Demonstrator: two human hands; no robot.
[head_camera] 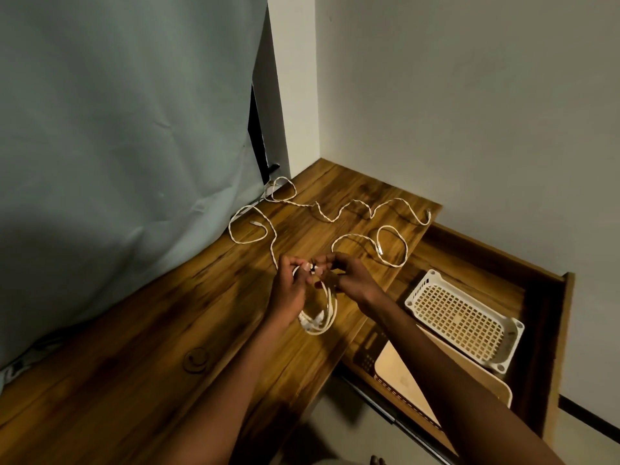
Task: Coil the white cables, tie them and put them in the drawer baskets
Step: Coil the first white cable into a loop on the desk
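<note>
Head view: both hands are meeting over the wooden desk (141,330), working at the top of a coiled white cable (323,313). Left hand (292,283) is gripping the upper part of the coil, fingers curled round the strands. Right hand (349,276) is pinching at a small dark tie (313,266) sitting between the two sets of fingertips, right at the coil's top. Coil is hanging down from the hands as a long oval of several loops, its lower end lying near the desk's front edge; whether it is touching the wood cannot be told. Behind the hands, loose white cables (335,216) are lying spread over the desk in wavy lines and open loops, one loop (391,245) sitting just beyond the right hand, another (250,226) lying by the pale cloth backdrop (117,129) at left. To the right of the desk, a wooden drawer (550,347) is standing pulled open. Inside it a white perforated basket (466,317) is resting tilted, holding no cable, overlapping a second pale tray-like basket (402,377) lying nearer the viewer. Right forearm is crossing above that nearer basket.
</note>
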